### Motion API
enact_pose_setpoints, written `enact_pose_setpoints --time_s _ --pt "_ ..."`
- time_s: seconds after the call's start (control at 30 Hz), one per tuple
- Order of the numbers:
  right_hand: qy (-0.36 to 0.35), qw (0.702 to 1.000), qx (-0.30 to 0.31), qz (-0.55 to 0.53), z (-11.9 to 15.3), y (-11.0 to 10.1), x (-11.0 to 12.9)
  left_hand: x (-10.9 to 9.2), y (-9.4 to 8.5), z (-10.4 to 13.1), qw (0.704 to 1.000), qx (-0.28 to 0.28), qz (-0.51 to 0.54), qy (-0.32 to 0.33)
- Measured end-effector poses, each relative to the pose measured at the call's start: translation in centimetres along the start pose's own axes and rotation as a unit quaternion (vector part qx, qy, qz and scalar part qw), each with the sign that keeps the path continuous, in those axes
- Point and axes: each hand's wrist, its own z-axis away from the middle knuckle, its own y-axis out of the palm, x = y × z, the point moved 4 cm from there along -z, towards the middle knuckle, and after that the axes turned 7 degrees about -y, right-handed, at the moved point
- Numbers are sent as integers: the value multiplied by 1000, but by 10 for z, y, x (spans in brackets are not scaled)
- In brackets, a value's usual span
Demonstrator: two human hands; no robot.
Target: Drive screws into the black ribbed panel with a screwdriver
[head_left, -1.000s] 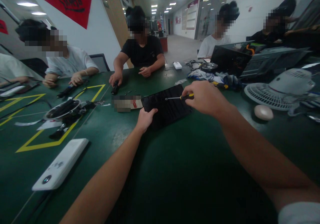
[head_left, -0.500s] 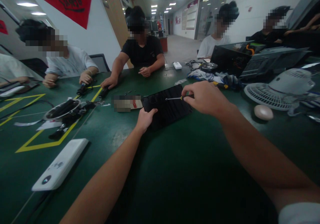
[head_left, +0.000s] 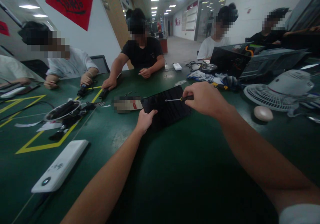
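Observation:
A flat black panel (head_left: 167, 108) is tilted above the green table, in the middle of the view. My left hand (head_left: 145, 120) grips its near left edge, with the thumb on top. In my right hand (head_left: 203, 98), at the panel's right side, is a screwdriver (head_left: 186, 98) with a black and yellow handle. Its thin metal shaft points left across the panel, and the tip shows over the panel's middle; whether it touches is unclear. Behind the panel's left corner lies a beige packet (head_left: 127, 104) with a red mark.
A white power bank (head_left: 61, 165) lies at the left, near a metal ring with black parts (head_left: 62, 110). On the right are a white fan (head_left: 287, 87), a pale rounded object (head_left: 263, 113) and cloth (head_left: 222, 78). Several people sit across the green table (head_left: 175, 170).
The whole view has shifted very slightly. The screwdriver's handle shows a little more, and the right hand's fingers have shifted slightly on it. The left hand keeps its hold on the panel.

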Motion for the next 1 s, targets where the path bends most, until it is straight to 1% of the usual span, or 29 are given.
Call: enact_pose_setpoints --time_s 0.27,0.47,0.6,0.67,0.83,1.0 --pt "42 999 19 26 -1 -2 4 0 0 0 1000 6 6 -3" --pt "20 1000 12 2 -1 1 2 -3 0 3 1000 1 10 -9" --pt "6 1000 12 0 -2 3 0 -3 1 3 1000 6 5 1" --pt "10 1000 8 5 -2 3 0 -3 1 2 1000 10 2 6" --pt "26 999 -5 26 0 0 5 -2 0 1 1000 -5 -4 8" --pt "40 998 -4 38 0 -2 6 -2 -1 2 1000 1 0 7"
